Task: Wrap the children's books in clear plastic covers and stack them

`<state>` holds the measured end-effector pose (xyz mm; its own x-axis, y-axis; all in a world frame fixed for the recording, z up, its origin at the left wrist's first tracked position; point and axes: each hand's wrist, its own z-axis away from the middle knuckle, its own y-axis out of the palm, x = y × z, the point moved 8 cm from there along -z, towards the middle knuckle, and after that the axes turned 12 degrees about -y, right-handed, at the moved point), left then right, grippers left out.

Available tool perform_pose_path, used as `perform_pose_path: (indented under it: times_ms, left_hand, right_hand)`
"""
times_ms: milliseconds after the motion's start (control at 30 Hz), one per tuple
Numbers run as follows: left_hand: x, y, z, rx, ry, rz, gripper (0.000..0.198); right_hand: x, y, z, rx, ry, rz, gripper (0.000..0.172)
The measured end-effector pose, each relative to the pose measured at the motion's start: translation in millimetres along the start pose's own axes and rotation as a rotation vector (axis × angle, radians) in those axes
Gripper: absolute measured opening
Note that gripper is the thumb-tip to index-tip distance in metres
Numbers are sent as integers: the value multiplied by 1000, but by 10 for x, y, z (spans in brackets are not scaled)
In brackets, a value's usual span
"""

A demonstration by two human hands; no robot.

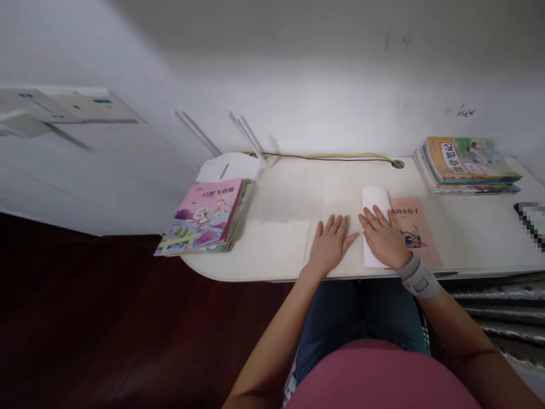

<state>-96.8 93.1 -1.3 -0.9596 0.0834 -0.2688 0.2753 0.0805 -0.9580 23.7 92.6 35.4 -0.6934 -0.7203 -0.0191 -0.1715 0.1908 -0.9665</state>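
My left hand [330,244] lies flat on what looks like a thin clear sheet [314,224], its fingers stretched out and holding nothing. The sheet's faint edges show against the white desktop, and its full extent is hard to make out. To its right, my right hand [384,237] rests palm down with fingers extended across a white paper strip [374,197]. That strip runs along the left side of a pink booklet [419,227], whose title is partly covered by my fingers. A grey band is on my right wrist.
Picture books [208,213] are stacked at the desk's left end before a white router [230,166] with antennas. Another book stack [470,162] stands back right, near a phone-like device [532,218]. Yellow and black cables [323,157] run along the wall to a desk hole.
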Motion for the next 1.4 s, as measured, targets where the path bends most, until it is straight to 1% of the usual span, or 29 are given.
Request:
perform_pose_path:
  times_ms: [167, 367, 433, 467, 533, 600, 633, 700, 767, 833, 933, 1033, 1167, 1400]
  left_hand:
    - [15, -22, 8, -20, -56, 71, 57]
    - [-3, 5, 28, -7, -24, 20, 60]
    - [-6, 19, 34, 7, -19, 9, 63]
    - [-6, 20, 35, 11, -21, 9, 63]
    - [-6, 14, 37, 13, -21, 16, 62]
    - [-6, 6, 39, 8, -17, 21, 62]
    - [-4, 5, 41, 5, -15, 21, 62]
    - [1, 12, 44, 6, -15, 14, 62]
    - [5, 29, 46, 14, -24, 1, 64]
    - [3, 47, 42, 24, -37, -14, 68]
    - [-9, 62, 31, 33, -58, -37, 75]
    - [-14, 65, 20, 34, -75, -54, 78]
    - [-10, 52, 17, 23, -83, -50, 79]
    - [-13, 41, 16, 32, -81, -46, 79]
  right_hand:
    - [27, 106, -70, 15, 87, 56, 46]
    - [258, 161, -188, 26, 67, 16, 50]
    - [259, 176, -232, 35, 61, -16, 51]
    - [218, 168, -264, 32, 60, -30, 52]
    - [37, 121, -351, 4, 76, -53, 52]
    - [-254, 62, -452, -36, 139, -72, 53]
    - [-416, 56, -495, -34, 190, -84, 53]
    - [-672, 102, -563, 23, 257, -121, 56]
    - [-813, 148, -588, 71, 290, -126, 56]
    - [-860, 155, -577, 80, 309, -74, 51]
    - [-813, 130, -549, 64, 316, 46, 39]
    - [-690, 131, -572, 75, 269, 114, 31]
    - [-577, 128, -621, 77, 231, 142, 29]
    - [-578, 164, -626, 84, 226, 117, 30]
